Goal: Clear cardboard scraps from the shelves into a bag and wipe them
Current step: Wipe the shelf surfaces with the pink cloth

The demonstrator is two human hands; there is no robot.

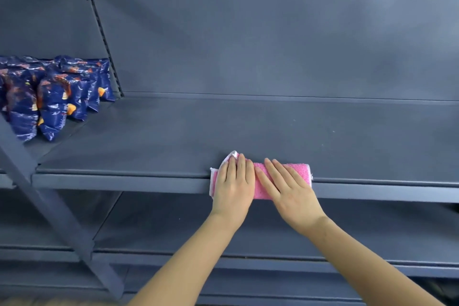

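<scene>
Two bare hands lie flat side by side, fingers straight. The left hand (233, 189) and the right hand (291, 192) both press on one pink cloth (300, 172). The cloth is nubbly terry with a white edge, folded into a rectangle and draped over the front lip of the shelf (173, 136), a smooth, matte blue-grey metal board. Beneath it shows a lower shelf (173, 221) of the same metal. Farther back on the left, glossy blue snack packets (62, 97) with orange print stand overlapping, too crowded to count, before the plain back panel (248, 45).
</scene>
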